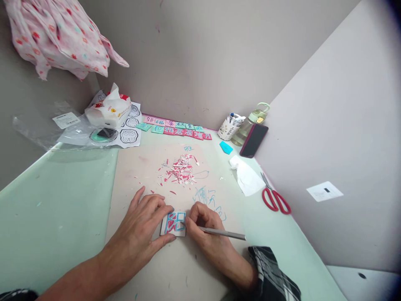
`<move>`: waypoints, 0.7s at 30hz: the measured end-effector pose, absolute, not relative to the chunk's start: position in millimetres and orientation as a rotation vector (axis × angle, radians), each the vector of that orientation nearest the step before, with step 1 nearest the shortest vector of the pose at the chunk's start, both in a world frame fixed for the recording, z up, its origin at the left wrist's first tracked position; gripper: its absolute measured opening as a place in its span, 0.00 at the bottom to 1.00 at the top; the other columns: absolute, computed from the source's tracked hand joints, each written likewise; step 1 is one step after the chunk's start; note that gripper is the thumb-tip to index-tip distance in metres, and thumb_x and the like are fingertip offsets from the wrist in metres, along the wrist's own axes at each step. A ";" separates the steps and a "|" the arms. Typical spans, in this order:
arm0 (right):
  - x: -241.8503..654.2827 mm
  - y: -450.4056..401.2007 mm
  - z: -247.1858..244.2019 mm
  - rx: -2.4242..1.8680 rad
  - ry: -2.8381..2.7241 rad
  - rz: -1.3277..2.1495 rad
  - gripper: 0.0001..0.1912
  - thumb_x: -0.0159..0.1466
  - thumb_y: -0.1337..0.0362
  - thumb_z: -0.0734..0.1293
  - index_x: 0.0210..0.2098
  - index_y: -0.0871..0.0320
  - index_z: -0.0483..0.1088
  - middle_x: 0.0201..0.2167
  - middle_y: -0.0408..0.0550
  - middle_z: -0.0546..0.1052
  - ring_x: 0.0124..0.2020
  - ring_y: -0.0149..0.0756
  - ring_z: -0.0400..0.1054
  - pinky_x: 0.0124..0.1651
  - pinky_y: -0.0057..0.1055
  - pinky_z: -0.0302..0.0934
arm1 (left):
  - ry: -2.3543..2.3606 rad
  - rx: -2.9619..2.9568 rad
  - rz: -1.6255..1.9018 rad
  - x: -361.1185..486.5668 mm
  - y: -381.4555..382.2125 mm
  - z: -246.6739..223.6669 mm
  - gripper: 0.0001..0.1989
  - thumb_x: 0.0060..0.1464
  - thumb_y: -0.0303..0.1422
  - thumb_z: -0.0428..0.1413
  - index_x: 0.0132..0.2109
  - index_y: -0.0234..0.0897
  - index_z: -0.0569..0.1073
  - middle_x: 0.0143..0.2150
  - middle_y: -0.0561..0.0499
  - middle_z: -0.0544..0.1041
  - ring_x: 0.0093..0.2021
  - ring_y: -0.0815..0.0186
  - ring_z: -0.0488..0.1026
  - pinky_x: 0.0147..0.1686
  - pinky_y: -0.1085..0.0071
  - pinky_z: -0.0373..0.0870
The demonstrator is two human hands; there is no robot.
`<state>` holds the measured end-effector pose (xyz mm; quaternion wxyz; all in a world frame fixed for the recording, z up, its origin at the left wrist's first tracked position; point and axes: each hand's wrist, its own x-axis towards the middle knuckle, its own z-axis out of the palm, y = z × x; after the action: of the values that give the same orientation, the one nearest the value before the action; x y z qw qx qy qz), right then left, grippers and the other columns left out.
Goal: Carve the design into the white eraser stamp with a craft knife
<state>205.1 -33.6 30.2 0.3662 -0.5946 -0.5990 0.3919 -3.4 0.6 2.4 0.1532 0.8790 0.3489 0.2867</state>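
Note:
My left hand (142, 221) grips a small square carving block (181, 229) by its left side, index finger at the top edge and thumb at the bottom. The block lies flat on a beige board (134, 267); its pale face carries blue character lines with red areas between them. In my right hand (205, 225) is a slim silver craft knife (227, 233), held like a pen, its tip against the right part of the character. Just beyond the hands lies a pile of red and white shavings (183, 169).
At the back stand rows of pink and green character tiles (173, 130). Red-handled scissors (275, 200), crumpled tissue (247, 175), a phone (253, 141), a bottle (242, 133) and a pen cup (229, 127) are right. A tissue pack (109, 110) and plastic bag (40, 129) lie left.

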 end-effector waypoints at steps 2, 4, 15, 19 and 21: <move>204.7 -33.9 30.5 -1.541 -1.548 0.999 0.13 0.63 0.61 0.63 0.24 0.53 0.58 0.24 0.41 0.64 0.28 0.35 0.57 0.33 0.33 0.51 | 1.001 2.521 0.817 -3.5 0.3 2.8 0.21 0.55 0.28 0.65 0.54 0.41 0.69 0.46 0.51 0.72 0.54 0.55 0.70 0.70 0.43 0.43; 204.3 -34.3 31.4 -1.552 -1.558 0.987 0.13 0.63 0.61 0.63 0.24 0.53 0.58 0.24 0.41 0.64 0.28 0.35 0.57 0.33 0.33 0.51 | 0.998 2.523 0.816 -3.5 0.0 3.4 0.21 0.55 0.27 0.65 0.53 0.41 0.68 0.46 0.51 0.72 0.54 0.55 0.70 0.70 0.43 0.43; 209.5 -34.2 36.6 -1.423 -1.787 0.940 0.12 0.62 0.70 0.62 0.26 0.53 0.55 0.26 0.40 0.63 0.33 0.35 0.57 0.37 0.32 0.51 | 1.005 2.517 0.813 -2.0 1.6 5.5 0.19 0.55 0.28 0.65 0.51 0.42 0.69 0.46 0.51 0.72 0.53 0.55 0.71 0.69 0.42 0.45; 210.3 -33.5 36.6 -1.418 -1.805 0.931 0.13 0.61 0.73 0.62 0.26 0.53 0.55 0.26 0.40 0.64 0.34 0.36 0.58 0.37 0.32 0.51 | 1.008 2.507 0.823 -2.2 0.8 5.1 0.16 0.57 0.29 0.64 0.50 0.42 0.70 0.46 0.51 0.73 0.53 0.55 0.72 0.69 0.42 0.46; 210.5 -33.9 37.4 -1.424 -1.798 0.943 0.13 0.61 0.73 0.62 0.26 0.53 0.55 0.26 0.40 0.64 0.34 0.36 0.58 0.38 0.32 0.51 | 1.013 2.506 0.824 -2.4 0.2 4.6 0.15 0.57 0.29 0.63 0.50 0.42 0.70 0.46 0.51 0.73 0.53 0.55 0.72 0.69 0.41 0.46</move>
<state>210.5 -33.9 37.4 0.3249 -0.5429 -0.6859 0.3596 -2.4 0.2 4.6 0.1570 0.8758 0.3539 0.2880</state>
